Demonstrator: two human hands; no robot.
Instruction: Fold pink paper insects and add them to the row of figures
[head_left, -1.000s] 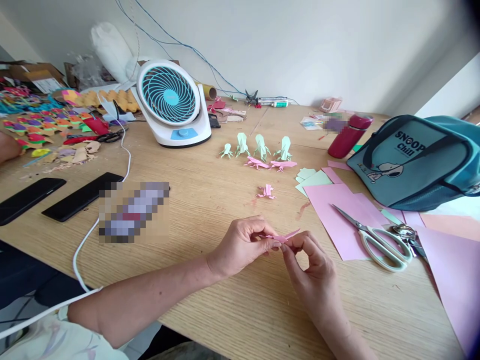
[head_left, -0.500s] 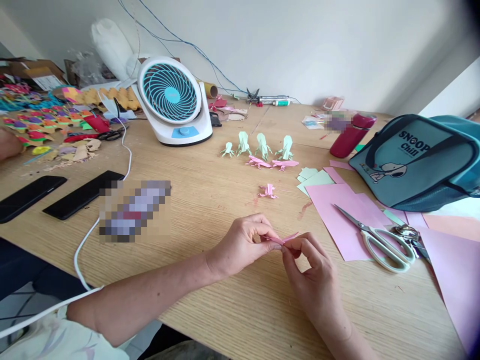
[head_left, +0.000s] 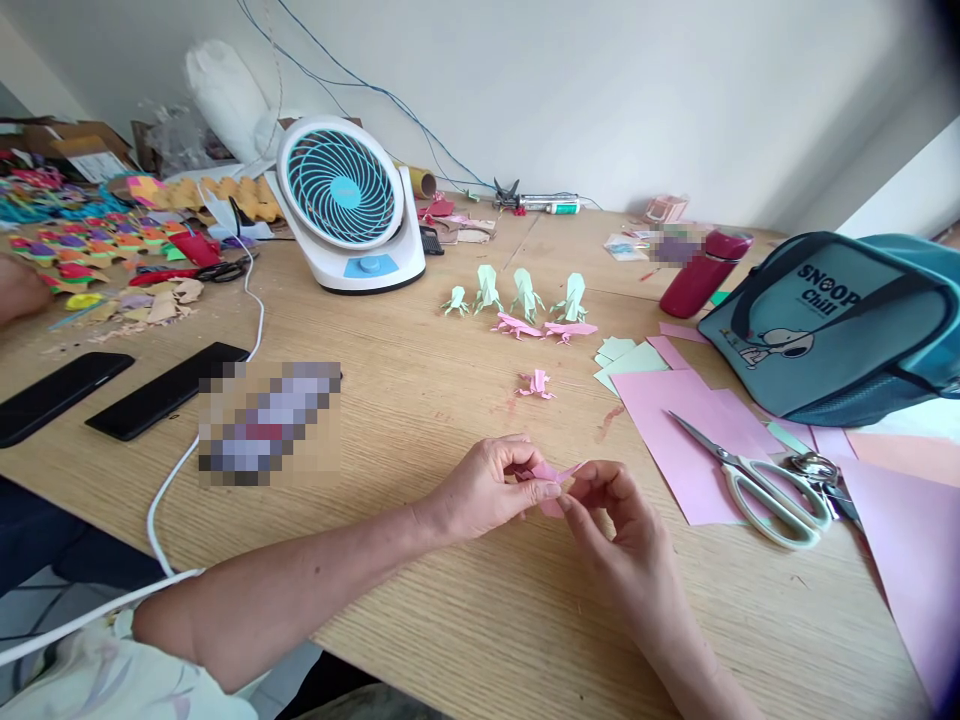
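A small folded pink paper piece is pinched between the fingertips of my left hand and my right hand, just above the wooden table. Beyond my hands lies a small pink origami figure. Farther back stand several pale green origami figures with two flat pink ones in front of them.
Scissors lie on pink paper sheets at right, beside a teal bag and a red bottle. A small fan stands at the back. Two black phones and a white cable lie at left.
Both hands have lowered slightly toward the table and turned the pink piece; its pointed tip now shows less between the fingers.
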